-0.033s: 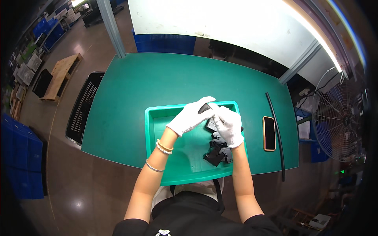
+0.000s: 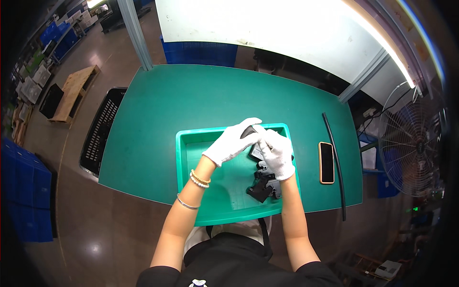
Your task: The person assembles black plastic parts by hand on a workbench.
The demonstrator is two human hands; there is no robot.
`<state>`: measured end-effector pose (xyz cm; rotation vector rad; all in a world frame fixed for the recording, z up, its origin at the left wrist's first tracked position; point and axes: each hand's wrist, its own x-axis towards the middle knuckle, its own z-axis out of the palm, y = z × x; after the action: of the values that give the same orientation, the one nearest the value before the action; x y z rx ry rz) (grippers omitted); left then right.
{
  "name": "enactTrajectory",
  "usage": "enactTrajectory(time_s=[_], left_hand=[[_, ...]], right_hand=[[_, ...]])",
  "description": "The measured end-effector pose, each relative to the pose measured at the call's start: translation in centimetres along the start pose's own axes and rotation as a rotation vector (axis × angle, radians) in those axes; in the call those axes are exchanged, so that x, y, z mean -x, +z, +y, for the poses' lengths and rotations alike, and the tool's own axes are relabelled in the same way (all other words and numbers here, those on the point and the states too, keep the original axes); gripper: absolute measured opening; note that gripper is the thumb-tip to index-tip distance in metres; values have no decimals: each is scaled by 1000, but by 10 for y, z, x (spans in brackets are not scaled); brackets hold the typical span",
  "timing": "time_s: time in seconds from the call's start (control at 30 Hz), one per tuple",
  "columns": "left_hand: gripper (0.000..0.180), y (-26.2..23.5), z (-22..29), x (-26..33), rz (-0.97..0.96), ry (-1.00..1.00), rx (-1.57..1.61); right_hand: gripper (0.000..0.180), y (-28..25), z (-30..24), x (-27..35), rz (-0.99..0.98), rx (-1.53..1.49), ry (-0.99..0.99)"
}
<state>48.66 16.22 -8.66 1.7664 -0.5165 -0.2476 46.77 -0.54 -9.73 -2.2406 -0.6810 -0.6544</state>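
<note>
Both my hands wear white gloves and meet above the far side of a green plastic tray (image 2: 179, 158). My left hand (image 2: 233, 142) is closed round a dark rounded part (image 2: 248, 131), most of which the fingers cover. Against the same part, the fingertips of my right hand (image 2: 277, 152) are pinched together; what lies between them is hidden. Under and beside my right hand, several black and grey plastic parts (image 2: 260, 189) lie in the tray's right half. A part with a pale face (image 2: 256, 152) shows between the hands.
The tray stands at the near edge of a green table (image 2: 143, 129). To its right lie a phone (image 2: 327, 162) in a tan-edged case and a long black tube (image 2: 334, 158). A black basket (image 2: 101, 129) is beside the table's left edge; a large fan (image 2: 413, 146) stands at the right.
</note>
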Motion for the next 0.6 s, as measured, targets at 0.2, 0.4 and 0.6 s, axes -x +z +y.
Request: enactTrajectory(time_s=[0.2, 0.4, 0.6], left_hand=[[28, 9, -14, -8, 48, -140, 490], [31, -1, -5, -3, 128, -207, 623], [30, -32, -10, -3, 241, -156, 775]], right_hand=[[27, 2, 0, -2, 46, -216, 172], [24, 9, 1, 0, 56, -211, 176], [25, 5, -2, 1, -53, -202, 332]])
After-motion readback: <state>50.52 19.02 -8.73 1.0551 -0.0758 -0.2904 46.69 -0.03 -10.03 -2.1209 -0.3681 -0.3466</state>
